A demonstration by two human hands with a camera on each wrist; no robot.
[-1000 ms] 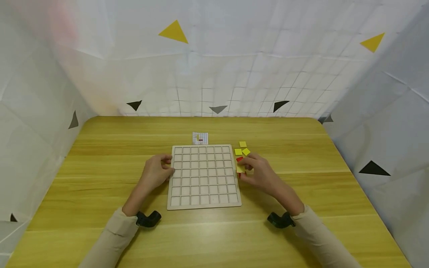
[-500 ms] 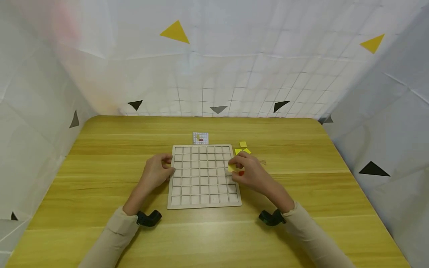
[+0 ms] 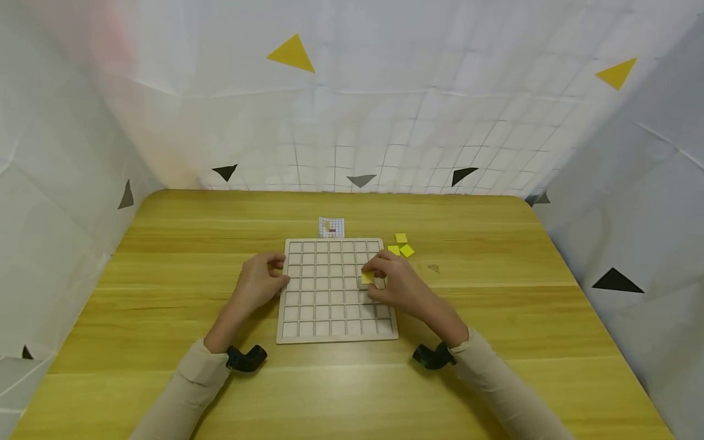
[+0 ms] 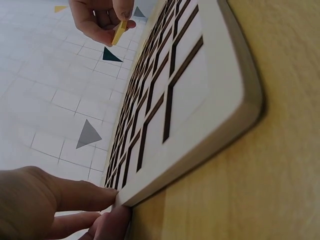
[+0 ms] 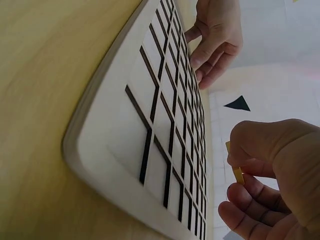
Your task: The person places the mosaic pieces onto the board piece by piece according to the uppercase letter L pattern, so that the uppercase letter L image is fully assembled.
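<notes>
A pale wooden board (image 3: 321,313) with a grid of square recesses lies flat on the table. My left hand (image 3: 257,282) holds its left edge; in the left wrist view, the fingers (image 4: 85,195) are at the board's rim. Above the right part of the board, my right hand (image 3: 400,286) pinches a yellow square tile (image 3: 367,277) between thumb and fingers. The right wrist view shows this tile (image 5: 236,165) edge-on, raised off the grid. No red tile shows in the head view; the right hand covers the spot beside the board's right edge.
Several loose yellow tiles (image 3: 401,238) lie off the board's upper right corner. Behind the board is a small printed grid card (image 3: 332,227) with a yellow and a red mark. White sheeting (image 3: 352,122) stands around the table's back and sides.
My right hand has picked up the yellow tile from beside the board and carried it left over the grid. The red tiles seen earlier are now out of sight. The left hand stays put.
</notes>
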